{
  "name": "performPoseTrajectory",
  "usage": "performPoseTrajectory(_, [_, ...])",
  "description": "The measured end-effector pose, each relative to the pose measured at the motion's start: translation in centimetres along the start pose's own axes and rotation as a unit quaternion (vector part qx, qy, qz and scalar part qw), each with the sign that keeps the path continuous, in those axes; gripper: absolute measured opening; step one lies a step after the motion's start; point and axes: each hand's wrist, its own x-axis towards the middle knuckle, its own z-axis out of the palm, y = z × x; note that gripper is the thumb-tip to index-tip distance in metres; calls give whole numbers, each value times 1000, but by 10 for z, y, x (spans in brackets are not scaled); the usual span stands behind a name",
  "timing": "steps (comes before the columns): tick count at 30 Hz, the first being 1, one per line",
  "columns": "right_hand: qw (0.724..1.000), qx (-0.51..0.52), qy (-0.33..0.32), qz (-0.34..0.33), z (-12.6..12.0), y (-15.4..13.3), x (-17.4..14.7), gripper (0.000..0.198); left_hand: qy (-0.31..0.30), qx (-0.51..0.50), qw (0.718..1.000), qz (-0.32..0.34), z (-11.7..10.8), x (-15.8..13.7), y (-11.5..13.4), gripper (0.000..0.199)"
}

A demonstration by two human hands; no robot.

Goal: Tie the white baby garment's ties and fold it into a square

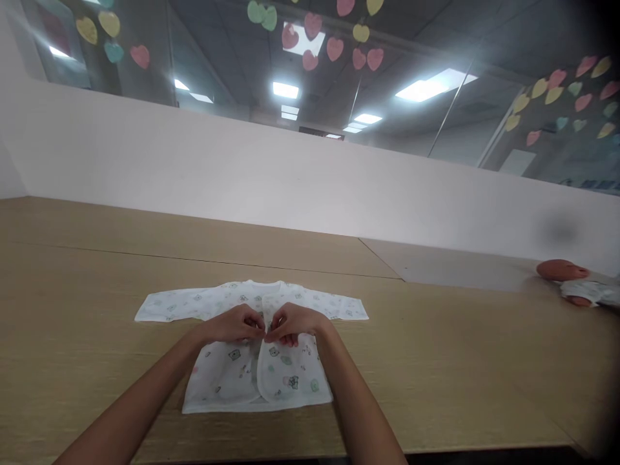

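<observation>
A white baby shirt (290,381) printed with small animal figures lies spread flat, its long sleeves stretched out to both sides. Its front opening runs down the middle, and the lower part of the two front edges stands a little apart. My left hand (237,323) pinches the cloth at the opening, about halfway down the front. From the other side my right hand (290,323) pinches the overlapping front edge, fingertips close to those of the left. Whatever fastener may lie between the fingers is hidden.
The shirt rests on a wood-grain table (460,361). At the far right lies a baby doll (562,270) in white clothing. A white wall (290,174) rises behind the table, with glass above it bearing paper hearts (313,26).
</observation>
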Motion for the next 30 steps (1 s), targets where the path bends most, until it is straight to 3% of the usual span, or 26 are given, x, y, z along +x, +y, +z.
performPoseTrajectory(2, [997, 32, 66, -23, -4, 1, 4, 21, 44, -24, 999, 4, -7, 2, 2, 32])
performPoseTrajectory(4, [981, 27, 190, -12, -4, -1, 16, 19, 145, -51, 988, 0, -16, 10, 2, 35])
performPoseTrajectory(7, [934, -103, 341, 35, 7, -8, 42, 24, 305, -75, 949, -16, -22, 30, -4, 35])
performPoseTrajectory(10, [891, -241, 380, 62, 23, -15, 63, 31, 393, -32, 918, -34, -15, 49, -16, 31])
performPoseTrajectory(13, [870, -270, 405, 81, 30, -11, 72, 24, 394, 78, 914, -52, -2, 58, -29, 27])
performPoseTrajectory(15, [878, -214, 423, 69, 25, -4, 72, 20, 372, 158, 912, -63, 5, 60, -33, 27])
performPoseTrajectory(18, [902, -30, 429, 41, 12, 9, 68, 15, 345, 250, 902, -73, 12, 59, -33, 32])
performPoseTrajectory(21, [893, 162, 418, 27, 3, 18, 65, 9, 324, 305, 892, -78, 14, 58, -31, 35])
performPoseTrajectory(24, [887, 228, 401, 16, 2, 20, 63, 6, 320, 307, 894, -63, 14, 57, -30, 33])
performPoseTrajectory(30, [914, 195, 354, 41, 2, 15, 64, 12, 336, 234, 911, -44, 9, 56, -30, 25])
